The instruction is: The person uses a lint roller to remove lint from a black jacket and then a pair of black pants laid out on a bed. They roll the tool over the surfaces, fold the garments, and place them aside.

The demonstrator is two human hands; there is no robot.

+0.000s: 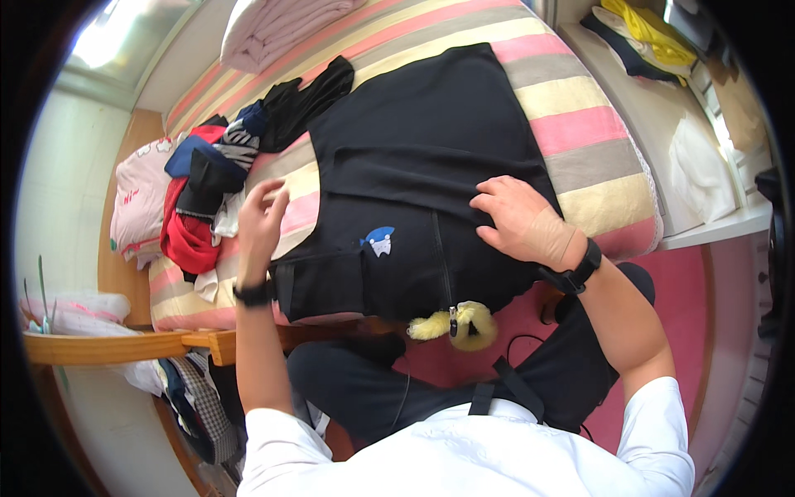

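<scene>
A black garment point(435, 105) lies spread across the bed in front of me, with a fold running crosswise over its middle. On it are a blue-and-white animal patch point(379, 241), a vertical zip-like strip point(441, 255) and a pocket-like panel point(326, 282). A fluffy yellow ornament point(475, 326) hangs at its near edge. My right hand point(512, 214) rests on the cloth near its right edge, fingers spread. To the left, my left hand point(264, 217) is beside the garment, its fingers apart and nothing in them.
The striped bedcover point(596, 130) lies beneath. Left are a heap of mixed clothes point(211, 180), a pink printed cloth item point(140, 202) and a wooden rail point(124, 348). A folded pink quilt point(273, 31) sits at the back. Folded clothes point(646, 40) lie on the right-hand shelf point(640, 118).
</scene>
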